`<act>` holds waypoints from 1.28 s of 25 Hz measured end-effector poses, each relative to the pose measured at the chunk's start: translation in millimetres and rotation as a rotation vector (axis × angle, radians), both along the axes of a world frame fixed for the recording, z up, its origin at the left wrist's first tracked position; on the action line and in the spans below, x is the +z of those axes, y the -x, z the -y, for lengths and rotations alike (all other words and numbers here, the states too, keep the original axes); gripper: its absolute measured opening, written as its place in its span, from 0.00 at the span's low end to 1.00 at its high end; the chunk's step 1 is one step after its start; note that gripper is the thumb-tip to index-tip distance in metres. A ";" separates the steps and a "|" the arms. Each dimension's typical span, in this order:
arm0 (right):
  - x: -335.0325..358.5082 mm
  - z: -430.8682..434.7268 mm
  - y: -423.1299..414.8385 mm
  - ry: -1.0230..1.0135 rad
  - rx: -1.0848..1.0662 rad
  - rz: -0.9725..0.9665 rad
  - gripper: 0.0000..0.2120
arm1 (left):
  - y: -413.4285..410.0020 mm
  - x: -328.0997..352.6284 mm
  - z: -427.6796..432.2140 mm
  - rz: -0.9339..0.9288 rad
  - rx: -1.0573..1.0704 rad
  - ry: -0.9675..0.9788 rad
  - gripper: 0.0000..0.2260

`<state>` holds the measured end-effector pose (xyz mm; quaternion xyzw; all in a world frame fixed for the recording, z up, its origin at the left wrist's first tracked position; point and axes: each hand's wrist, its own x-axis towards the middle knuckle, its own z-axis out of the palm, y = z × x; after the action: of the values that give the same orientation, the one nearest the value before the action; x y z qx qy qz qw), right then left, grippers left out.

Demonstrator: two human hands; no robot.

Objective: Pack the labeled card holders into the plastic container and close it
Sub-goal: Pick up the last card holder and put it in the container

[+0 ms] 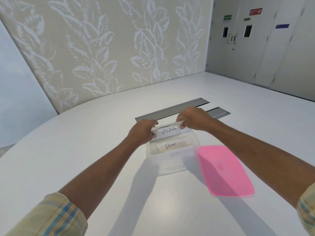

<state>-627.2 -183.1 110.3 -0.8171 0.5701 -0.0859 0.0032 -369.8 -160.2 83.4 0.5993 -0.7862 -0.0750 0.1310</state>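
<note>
ZEBRA holder [168,132] above open container [172,166]; pink lid [225,171] beside.

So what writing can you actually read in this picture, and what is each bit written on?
"ZEBRA": handwritten on the card holder held by the left hand and right hand over the container.
"BEAR": on the card holder lying inside.
A third faint label beneath: unreadable.
Red sign, green sign and blue sign on the far doors: too blurred.
Pink lid: no text.
</note>
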 end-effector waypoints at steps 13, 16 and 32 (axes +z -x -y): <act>-70.1 46.3 4.7 -0.157 0.070 -0.062 0.14 | 19.6 -47.5 46.4 0.355 -0.046 -0.152 0.26; -79.8 51.2 3.7 -0.181 0.081 -0.082 0.14 | 22.6 -54.3 51.4 0.386 -0.061 -0.171 0.26; -98.1 52.0 -2.2 -0.169 0.098 -0.119 0.16 | 27.7 -60.1 54.3 0.418 -0.093 -0.221 0.22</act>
<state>-625.0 -235.1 12.1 -0.8445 0.5337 0.0115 0.0426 -397.5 -214.4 23.3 0.5757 -0.8099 -0.0409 -0.1044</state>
